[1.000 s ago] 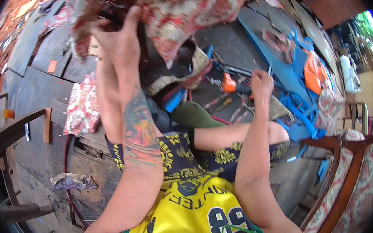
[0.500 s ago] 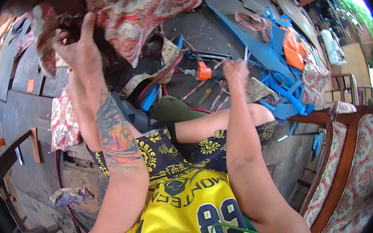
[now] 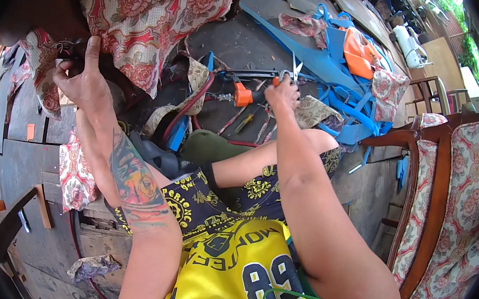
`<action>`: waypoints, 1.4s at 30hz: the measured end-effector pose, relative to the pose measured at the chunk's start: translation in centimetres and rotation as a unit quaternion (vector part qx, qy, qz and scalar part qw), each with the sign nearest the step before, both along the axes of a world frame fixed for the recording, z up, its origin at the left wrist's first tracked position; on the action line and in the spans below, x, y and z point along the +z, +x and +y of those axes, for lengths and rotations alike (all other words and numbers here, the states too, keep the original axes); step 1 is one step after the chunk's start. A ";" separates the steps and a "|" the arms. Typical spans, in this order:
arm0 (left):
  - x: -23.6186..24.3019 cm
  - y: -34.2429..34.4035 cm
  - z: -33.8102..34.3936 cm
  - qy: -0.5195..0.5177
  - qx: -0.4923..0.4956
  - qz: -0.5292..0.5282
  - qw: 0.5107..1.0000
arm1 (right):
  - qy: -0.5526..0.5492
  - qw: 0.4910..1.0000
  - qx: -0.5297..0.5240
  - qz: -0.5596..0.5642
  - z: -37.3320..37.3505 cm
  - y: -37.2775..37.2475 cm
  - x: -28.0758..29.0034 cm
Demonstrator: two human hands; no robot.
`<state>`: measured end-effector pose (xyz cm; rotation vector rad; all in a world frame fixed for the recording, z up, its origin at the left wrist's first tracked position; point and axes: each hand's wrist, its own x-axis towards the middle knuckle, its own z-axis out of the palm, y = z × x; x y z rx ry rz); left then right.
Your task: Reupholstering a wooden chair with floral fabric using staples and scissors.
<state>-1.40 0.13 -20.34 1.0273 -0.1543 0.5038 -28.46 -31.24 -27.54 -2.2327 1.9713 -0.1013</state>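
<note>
My left hand (image 3: 85,85) is at the torn edge of a red-and-cream floral upholstery fabric (image 3: 155,11) hanging over a dark piece of furniture. Its thumb is raised against the cloth and stands apart from the bent forefinger; the other fingers are partly hidden. A narrower floral strip (image 3: 42,73) dangles beside that hand. My right hand (image 3: 283,96) is closed around a pair of scissors (image 3: 297,68), whose blades point up and away. Just left of it lies an orange-and-black power tool (image 3: 243,94) on the floor boards. A yellow-handled screwdriver (image 3: 245,123) is nearer my leg.
Blue straps (image 3: 353,105) and an orange cloth (image 3: 359,52) are heaped at the right. A wooden seat with floral upholstery (image 3: 466,188) stands along the right side. A red hose (image 3: 189,107) curves near my foot, among fabric scraps. Dark chair parts (image 3: 7,225) are at left.
My right hand has come up and left, and the scissors now show with their blades parted. The whole view has shifted a little; my left hand stays at the fabric.
</note>
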 end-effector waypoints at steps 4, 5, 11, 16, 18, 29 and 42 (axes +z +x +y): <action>0.0 0.5 1.0 0.020 0.013 -0.003 1.000 | -0.005 0.984 -0.130 -0.125 -2.6 -0.6 0.6; 0.2 0.5 1.1 0.010 0.013 -0.006 1.000 | -0.040 0.968 -0.178 -0.171 -3.1 -1.1 1.1; 0.0 0.6 2.5 0.148 0.110 0.079 0.980 | -0.255 0.912 -0.320 0.038 -8.9 -3.3 -0.6; -1.2 -0.4 1.2 0.182 0.085 0.039 0.979 | -0.096 0.941 0.324 -0.033 -2.2 -2.7 -0.3; 0.4 -2.0 0.5 0.147 0.045 0.070 0.986 | -0.039 0.931 0.362 -0.028 -1.2 -2.5 -1.0; 2.6 -2.5 0.7 0.064 0.030 0.050 0.996 | 0.395 0.676 -0.244 -0.572 6.6 0.4 -2.5; 1.1 -1.8 0.2 0.054 0.014 0.054 0.997 | 0.216 0.573 -0.339 -0.714 -0.8 -0.3 -10.0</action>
